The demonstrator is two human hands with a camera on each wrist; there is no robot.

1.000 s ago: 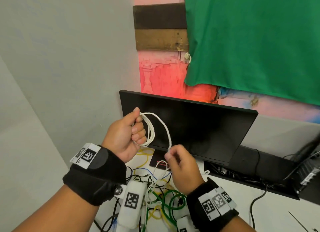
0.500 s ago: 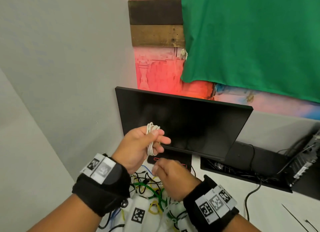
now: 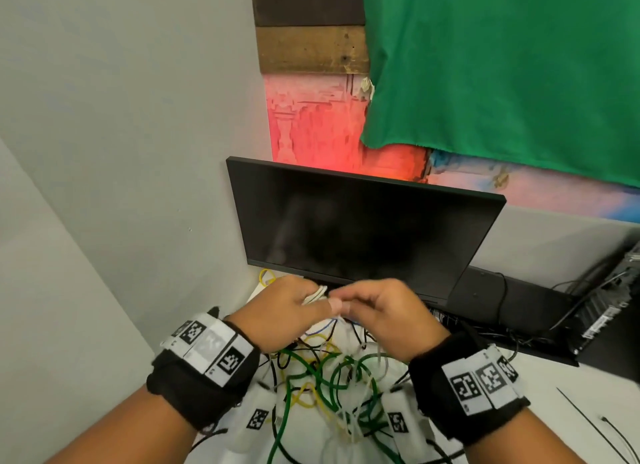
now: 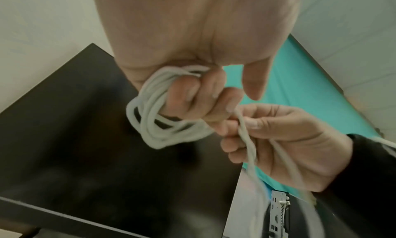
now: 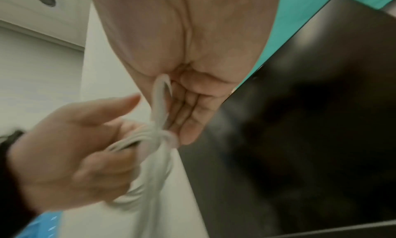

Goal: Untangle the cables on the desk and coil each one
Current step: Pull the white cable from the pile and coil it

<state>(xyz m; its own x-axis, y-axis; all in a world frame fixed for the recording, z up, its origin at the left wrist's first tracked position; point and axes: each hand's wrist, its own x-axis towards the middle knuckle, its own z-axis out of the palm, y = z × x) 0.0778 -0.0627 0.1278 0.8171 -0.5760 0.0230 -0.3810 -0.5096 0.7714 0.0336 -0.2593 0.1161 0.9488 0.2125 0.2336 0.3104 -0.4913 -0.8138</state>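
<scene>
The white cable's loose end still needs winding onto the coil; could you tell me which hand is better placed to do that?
Probably the right hand: it pinches the white cable at its loose strand, beside the coil gripped by the left hand.

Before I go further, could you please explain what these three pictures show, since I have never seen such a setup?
No machine here: a person wears three cameras. The head view looks down on both hands over a white desk; each wrist view looks along one hand from below. The left hand grips a small coil of white cable. The right hand pinches that cable's loose tail close to the coil. On the desk lies a tangle of cables, green, yellow, white and black, in front of a dark monitor. The black wristbands carry printed markers.
</scene>
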